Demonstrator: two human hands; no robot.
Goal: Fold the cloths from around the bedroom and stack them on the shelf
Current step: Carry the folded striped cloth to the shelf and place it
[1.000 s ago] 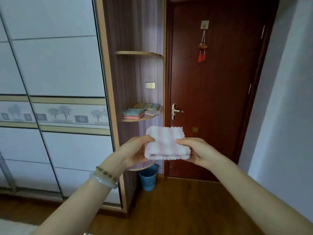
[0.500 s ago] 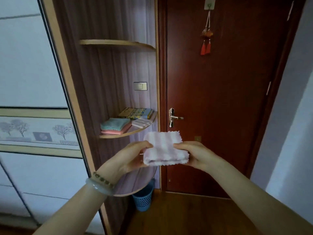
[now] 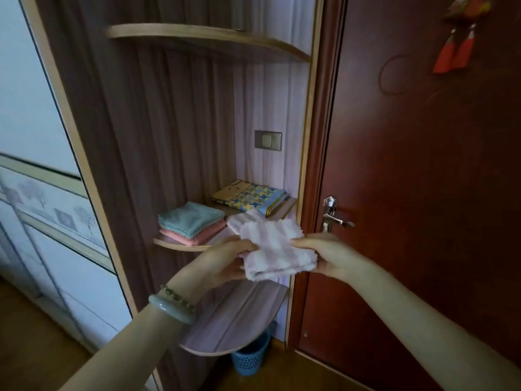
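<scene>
Bare-armed, wearing a pale green bangle (image 3: 168, 312) and a dark beaded bracelet (image 3: 180, 297) on the left wrist (image 3: 188, 285), lower left.

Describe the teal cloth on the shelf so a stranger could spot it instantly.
Left of the dark red wooden door stands a corner unit with curved wooden shelves; look at the middle shelf. At its left front lies the folded teal terry cloth, the only one resting on a folded pink cloth.

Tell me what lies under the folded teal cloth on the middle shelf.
A folded pink cloth lies under the folded teal cloth, resting on the curved wooden shelf. Most of it is covered.
</scene>
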